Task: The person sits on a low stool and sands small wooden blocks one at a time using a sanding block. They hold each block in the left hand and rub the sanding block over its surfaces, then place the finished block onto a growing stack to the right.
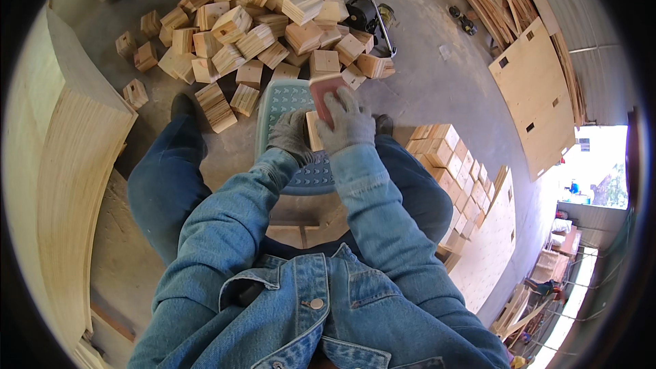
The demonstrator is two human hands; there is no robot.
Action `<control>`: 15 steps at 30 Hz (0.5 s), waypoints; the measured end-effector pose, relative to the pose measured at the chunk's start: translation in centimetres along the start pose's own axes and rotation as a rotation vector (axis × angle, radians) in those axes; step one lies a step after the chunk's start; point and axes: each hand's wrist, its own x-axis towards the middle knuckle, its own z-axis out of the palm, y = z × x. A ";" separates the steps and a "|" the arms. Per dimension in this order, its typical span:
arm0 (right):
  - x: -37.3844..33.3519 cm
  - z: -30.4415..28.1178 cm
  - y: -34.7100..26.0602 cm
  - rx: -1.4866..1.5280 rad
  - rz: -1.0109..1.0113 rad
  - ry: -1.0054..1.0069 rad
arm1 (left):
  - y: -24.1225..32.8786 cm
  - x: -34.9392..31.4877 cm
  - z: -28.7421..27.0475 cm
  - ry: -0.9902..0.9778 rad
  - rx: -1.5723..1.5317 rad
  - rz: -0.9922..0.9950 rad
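Both my hands wear grey gloves and meet over a light-blue plastic stool (280, 92) between my knees. My left hand (291, 137) is closed around the side of a pale wooden block (314, 131), which shows only in part between the two hands. In my right hand (347, 120) is a flat, reddish-brown sanding block (322, 90), gripped with the fingers spread over its top. It lies against the wooden block's far end, as far as I can tell. The undersides of both pieces are hidden.
Beyond the stool lies a loose heap of wooden blocks (256, 39), with a dark power tool (372, 17) at its right. Neatly stacked blocks (454, 171) stand by my right knee. A tall plywood stack (82, 184) rises at left; plywood sheets (536, 96) lean at far right.
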 end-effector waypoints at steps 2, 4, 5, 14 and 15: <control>-3.1 0.1 0.0 -0.031 -0.036 0.006 | -0.2 0.0 -0.2 0.012 0.029 -0.004; -7.3 0.0 0.6 0.013 -0.075 0.010 | 0.8 -0.3 -1.0 -0.018 -0.007 -0.011; -9.1 0.0 0.9 0.039 -0.095 0.014 | 1.2 -0.3 -1.4 -0.033 -0.021 -0.015; -8.6 -0.1 0.8 0.044 -0.190 0.128 | 2.0 -0.5 -1.9 -0.063 -0.008 -0.050; -6.8 -0.4 0.3 0.006 -0.142 0.048 | 1.6 -0.4 -1.7 -0.053 -0.012 -0.035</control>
